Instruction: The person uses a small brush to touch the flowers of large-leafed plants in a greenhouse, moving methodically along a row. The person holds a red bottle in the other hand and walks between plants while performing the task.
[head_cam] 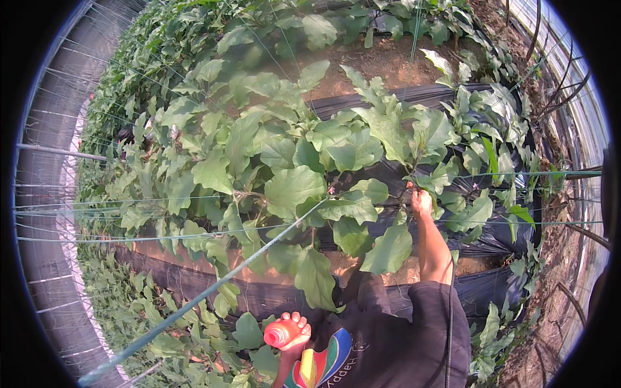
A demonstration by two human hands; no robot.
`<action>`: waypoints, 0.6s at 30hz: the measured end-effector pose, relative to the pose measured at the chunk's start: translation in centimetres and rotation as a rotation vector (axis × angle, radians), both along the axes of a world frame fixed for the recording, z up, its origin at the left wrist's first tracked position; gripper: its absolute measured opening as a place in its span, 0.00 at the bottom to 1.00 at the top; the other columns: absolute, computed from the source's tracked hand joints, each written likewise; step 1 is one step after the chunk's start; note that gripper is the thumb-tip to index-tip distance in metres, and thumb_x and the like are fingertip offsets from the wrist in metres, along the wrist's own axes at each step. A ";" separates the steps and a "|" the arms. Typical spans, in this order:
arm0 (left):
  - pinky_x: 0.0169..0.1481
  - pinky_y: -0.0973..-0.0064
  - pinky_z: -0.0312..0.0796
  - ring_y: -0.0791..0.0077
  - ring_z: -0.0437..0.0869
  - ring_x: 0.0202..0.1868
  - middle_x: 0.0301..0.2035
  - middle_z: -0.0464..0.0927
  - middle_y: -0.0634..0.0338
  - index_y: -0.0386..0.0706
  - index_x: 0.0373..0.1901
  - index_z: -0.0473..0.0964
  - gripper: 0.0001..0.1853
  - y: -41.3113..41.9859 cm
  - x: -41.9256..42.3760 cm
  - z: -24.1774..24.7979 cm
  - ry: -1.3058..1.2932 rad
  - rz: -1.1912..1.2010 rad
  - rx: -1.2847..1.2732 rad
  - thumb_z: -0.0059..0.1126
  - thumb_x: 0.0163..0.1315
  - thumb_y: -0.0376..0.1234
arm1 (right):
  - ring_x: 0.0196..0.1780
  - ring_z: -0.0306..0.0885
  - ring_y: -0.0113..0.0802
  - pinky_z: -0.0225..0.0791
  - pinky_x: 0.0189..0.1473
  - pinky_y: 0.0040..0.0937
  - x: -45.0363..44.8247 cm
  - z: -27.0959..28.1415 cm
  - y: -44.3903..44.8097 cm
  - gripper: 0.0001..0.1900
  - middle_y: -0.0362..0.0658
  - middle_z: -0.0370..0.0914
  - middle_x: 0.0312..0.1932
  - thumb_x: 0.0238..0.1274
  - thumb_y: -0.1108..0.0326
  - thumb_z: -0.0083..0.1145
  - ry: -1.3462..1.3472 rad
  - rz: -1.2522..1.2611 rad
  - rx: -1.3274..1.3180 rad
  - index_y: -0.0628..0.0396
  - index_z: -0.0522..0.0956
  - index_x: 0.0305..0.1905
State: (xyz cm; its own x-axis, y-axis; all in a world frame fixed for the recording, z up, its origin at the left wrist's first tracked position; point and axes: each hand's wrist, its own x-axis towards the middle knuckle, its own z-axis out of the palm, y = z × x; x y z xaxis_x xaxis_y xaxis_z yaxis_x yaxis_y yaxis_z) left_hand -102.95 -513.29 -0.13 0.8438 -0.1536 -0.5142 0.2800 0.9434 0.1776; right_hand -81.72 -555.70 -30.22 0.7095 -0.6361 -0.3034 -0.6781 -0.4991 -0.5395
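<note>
My left hand (297, 330) is wrapped around a small red bottle (277, 333), whose round opening faces the camera, low in the picture before my dark shirt. Further out to the right, my right hand (421, 201) reaches in among the leaves of an eggplant plant (388, 128), at its stems. A small orange-red spot shows at its fingertips; whether it is a fingertip or a held thing cannot be told. Leaves and stems partly surround these fingers. Purple eggplant flowers (331, 190) show to the left of this hand, and another flower (475, 186) to its right.
A thick blue-green cord (208, 293) slants across the near left. Thin green strings (170, 237) run sideways through the plants. Black plastic mulch (485, 237) covers the beds, with bare soil (383, 60) between them. Curved rods (572, 97) and translucent sheeting stand at the right edge.
</note>
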 end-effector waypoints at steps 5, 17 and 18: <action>0.38 0.67 0.68 0.62 0.71 0.36 0.35 0.72 0.55 0.43 0.38 0.72 0.13 -0.7 0.6 0.2 -0.038 0.022 -0.005 0.43 0.64 0.42 | 0.36 0.79 0.49 0.69 0.40 0.42 1.9 4.9 -0.3 0.18 0.55 0.80 0.31 0.60 0.55 0.48 -0.104 0.043 0.088 0.60 0.80 0.38; 0.41 0.67 0.68 0.65 0.71 0.38 0.37 0.72 0.56 0.44 0.41 0.72 0.14 -1.5 -1.6 0.4 -0.050 0.034 0.031 0.42 0.65 0.42 | 0.44 0.76 0.54 0.68 0.47 0.46 1.3 4.8 -0.1 0.18 0.56 0.78 0.38 0.62 0.53 0.45 0.045 0.127 0.127 0.52 0.79 0.46; 0.42 0.67 0.68 0.66 0.71 0.38 0.38 0.71 0.56 0.45 0.42 0.71 0.13 -1.6 -1.6 0.3 -0.065 0.019 0.036 0.43 0.64 0.42 | 0.44 0.77 0.53 0.68 0.46 0.46 1.4 4.5 -0.5 0.18 0.55 0.78 0.38 0.61 0.53 0.46 0.082 0.144 0.118 0.51 0.80 0.45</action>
